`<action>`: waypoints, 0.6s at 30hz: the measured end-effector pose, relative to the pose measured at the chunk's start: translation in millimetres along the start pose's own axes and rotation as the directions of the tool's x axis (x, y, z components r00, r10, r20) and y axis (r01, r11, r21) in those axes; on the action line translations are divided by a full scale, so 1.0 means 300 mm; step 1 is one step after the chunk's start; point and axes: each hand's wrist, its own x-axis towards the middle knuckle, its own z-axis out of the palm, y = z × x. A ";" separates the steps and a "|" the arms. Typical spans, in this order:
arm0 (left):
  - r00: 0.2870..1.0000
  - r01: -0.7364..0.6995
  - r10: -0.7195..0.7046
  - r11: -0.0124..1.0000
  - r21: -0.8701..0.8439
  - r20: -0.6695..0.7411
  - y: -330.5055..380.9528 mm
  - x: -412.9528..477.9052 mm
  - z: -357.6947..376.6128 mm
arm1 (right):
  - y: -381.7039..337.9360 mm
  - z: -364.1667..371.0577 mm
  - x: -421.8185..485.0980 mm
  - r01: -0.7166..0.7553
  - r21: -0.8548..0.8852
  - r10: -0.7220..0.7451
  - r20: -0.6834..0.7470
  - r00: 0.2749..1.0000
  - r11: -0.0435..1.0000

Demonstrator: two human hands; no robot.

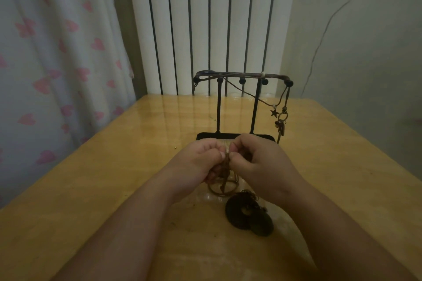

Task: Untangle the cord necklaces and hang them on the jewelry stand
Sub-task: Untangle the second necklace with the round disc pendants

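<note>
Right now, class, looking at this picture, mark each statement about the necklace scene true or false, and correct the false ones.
1. The left hand and right hand both pinch the tangled cords. True.
2. The jewelry stand carries nothing. False: a star pendant hangs on a cord near its right end.
3. The dark disc pendants lie on the table. True.
4. The stand lies tipped over. False: it stands upright behind the hands.

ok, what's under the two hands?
Left hand and right hand pinch the cord tangle; below it a ring pendant, and dark disc pendants on the table. Fingers cover the knot.
</note>
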 end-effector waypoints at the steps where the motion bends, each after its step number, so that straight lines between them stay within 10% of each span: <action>1: 1.000 -0.007 0.007 0.999 0.039 0.002 -0.002 0.000 -0.002 | 0.002 -0.007 0.000 0.000 -0.035 0.001 0.016 1.000 0.999; 18: 0.999 -0.047 0.050 0.939 0.341 0.001 0.014 -0.007 -0.001 | -0.023 -0.045 0.001 0.055 -0.288 -0.011 0.149 0.989 0.956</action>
